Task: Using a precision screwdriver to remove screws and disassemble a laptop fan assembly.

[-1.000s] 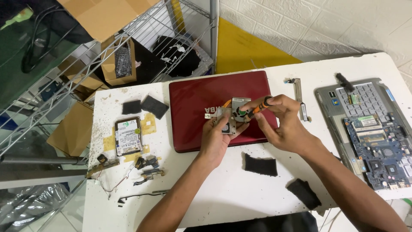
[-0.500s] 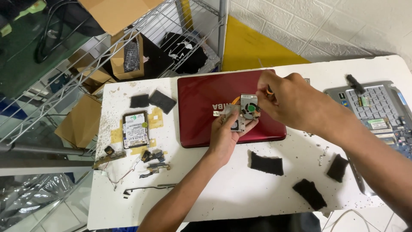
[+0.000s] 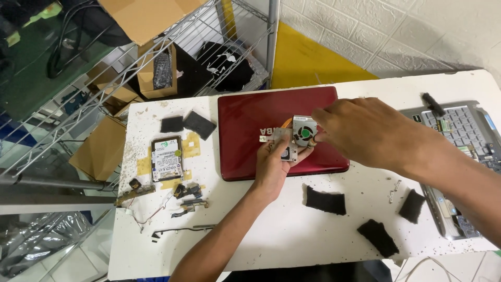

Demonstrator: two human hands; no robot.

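The left hand (image 3: 272, 166) gripped a small metal cooling fan assembly with a round green-centred fan (image 3: 298, 137), fingers closed around its plate, above the closed red laptop lid (image 3: 245, 130) on the white speckled counter (image 3: 271, 235). The right hand (image 3: 365, 130) pinched the fan's edge. 3 black foam pads (image 3: 325, 200) lay nearby.

**Speckled white worktable set in a painted-brick corner**

A white tabletop (image 3: 313, 245), flecked with dark specks, stands against a white-painted brick wall (image 3: 396, 31) bearing a yellow painted patch (image 3: 308, 60). Beyond the tabletop's left edge, a wire-metal shelving rack (image 3: 104, 83) holds cardboard boxes (image 3: 146, 15). Even, soft light falls across the scene.
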